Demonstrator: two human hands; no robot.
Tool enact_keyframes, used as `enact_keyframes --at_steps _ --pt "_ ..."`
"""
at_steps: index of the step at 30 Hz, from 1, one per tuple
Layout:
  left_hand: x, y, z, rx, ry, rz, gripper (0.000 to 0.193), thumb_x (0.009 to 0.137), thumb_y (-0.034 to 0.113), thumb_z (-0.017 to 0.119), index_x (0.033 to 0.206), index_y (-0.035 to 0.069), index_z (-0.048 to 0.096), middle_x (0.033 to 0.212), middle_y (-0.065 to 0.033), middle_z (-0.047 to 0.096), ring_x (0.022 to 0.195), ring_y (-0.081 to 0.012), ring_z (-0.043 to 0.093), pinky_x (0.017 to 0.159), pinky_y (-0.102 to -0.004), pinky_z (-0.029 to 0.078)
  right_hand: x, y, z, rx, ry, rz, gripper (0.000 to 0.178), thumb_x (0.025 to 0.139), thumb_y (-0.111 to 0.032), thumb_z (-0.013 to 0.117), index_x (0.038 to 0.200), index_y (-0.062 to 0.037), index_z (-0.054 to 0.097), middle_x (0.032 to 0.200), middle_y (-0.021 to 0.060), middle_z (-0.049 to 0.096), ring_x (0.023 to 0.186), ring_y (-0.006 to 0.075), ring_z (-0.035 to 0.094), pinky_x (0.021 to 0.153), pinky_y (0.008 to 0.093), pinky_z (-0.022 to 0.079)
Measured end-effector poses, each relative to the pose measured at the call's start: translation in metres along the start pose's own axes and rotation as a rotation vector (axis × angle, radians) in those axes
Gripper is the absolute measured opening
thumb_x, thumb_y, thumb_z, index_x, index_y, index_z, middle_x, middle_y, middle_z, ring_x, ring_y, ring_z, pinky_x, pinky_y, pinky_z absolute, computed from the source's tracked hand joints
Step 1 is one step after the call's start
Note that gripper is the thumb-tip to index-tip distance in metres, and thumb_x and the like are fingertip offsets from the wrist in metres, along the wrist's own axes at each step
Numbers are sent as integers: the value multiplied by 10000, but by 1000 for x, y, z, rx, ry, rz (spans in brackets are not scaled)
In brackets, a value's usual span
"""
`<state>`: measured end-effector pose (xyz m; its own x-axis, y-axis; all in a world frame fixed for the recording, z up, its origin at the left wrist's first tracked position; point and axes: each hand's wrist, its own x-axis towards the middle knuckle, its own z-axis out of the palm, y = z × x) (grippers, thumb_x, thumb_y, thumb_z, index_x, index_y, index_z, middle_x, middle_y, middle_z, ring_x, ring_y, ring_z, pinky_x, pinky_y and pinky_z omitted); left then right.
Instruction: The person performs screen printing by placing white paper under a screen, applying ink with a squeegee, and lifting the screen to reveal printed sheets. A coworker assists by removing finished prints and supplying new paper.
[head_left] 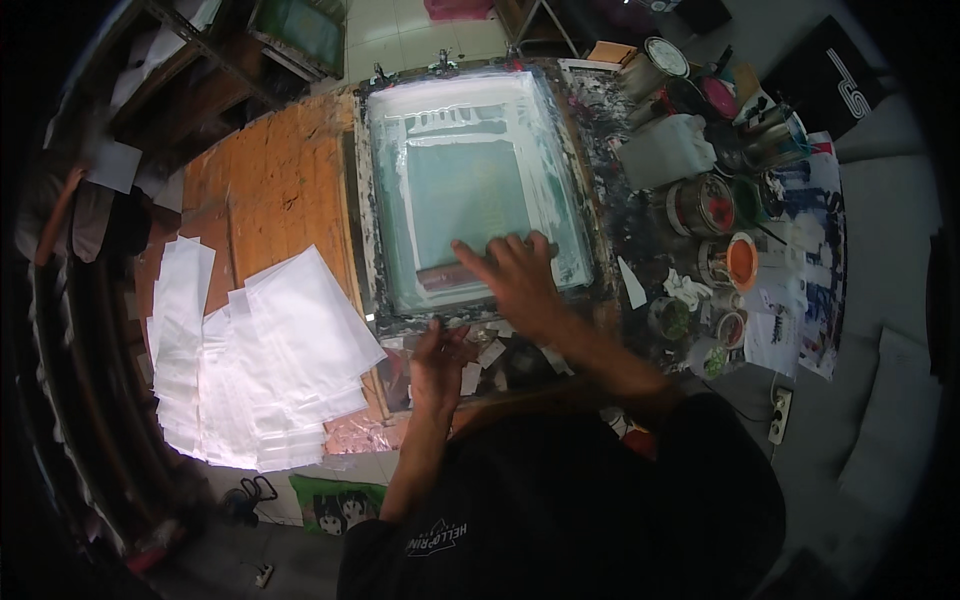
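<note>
A screen printing frame (372, 200) with a pale green mesh lies in front of me, white ink smeared around its central panel. Across the near part of the mesh rests a squeegee (440, 277) with a dark brown handle. My right hand (522, 285) is on the squeegee's right part, fingers spread over it, hiding that end. Just short of the frame's near edge is my left hand (437, 365), palm turned partly up, fingers loosely bent and apart, with nothing seen in it. Left of the frame, white sheets (310, 320) lie overlapping in a fanned pile.
A wooden board (280, 190) extends left of the frame. Along the right stand a whitish jerrycan (668, 150), an open can with red ink (712, 203), a tub of orange ink (740, 262) and crumpled tissue (686, 290). At far left, another person holds a white sheet (114, 165).
</note>
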<state>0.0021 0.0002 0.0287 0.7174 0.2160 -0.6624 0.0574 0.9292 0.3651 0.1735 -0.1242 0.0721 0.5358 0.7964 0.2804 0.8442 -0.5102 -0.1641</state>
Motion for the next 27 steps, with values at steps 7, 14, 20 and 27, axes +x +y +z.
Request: enact_keyframes --at_steps 7,14,20,27 --pt "-2 65 61 68 -553 354 195 942 197 637 1083 68 676 1178 -101 685 1199 -334 607 1137 -590 371 65 -2 -103 2 273 -11 604 885 -485 718 1382 -154 622 915 56 557 869 230 540 846 458 389" --pt "241 125 54 994 -107 995 321 944 164 669 1202 -25 655 1192 -139 660 1027 -278 656 961 -408 498 183 35 -176 84 268 -76 462 951 -447 639 1116 -22 716 704 91 616 671 200 565 689 377 398" --pt "265 96 67 1857 -66 1414 178 904 136 690 1025 20 748 984 -202 713 880 -384 672 826 -411 539 204 52 -219 315 -55 -2 435 1048 -336 561 1244 35 675 486 -15 470 462 87 434 544 318 472" --pt "203 215 -37 1408 411 1183 188 951 155 679 1035 -7 728 888 -177 749 735 -294 715 733 -397 572 227 43 -237 261 -24 44 434 1014 -396 597 1197 -24 727 707 136 689 611 252 648 725 440 555"
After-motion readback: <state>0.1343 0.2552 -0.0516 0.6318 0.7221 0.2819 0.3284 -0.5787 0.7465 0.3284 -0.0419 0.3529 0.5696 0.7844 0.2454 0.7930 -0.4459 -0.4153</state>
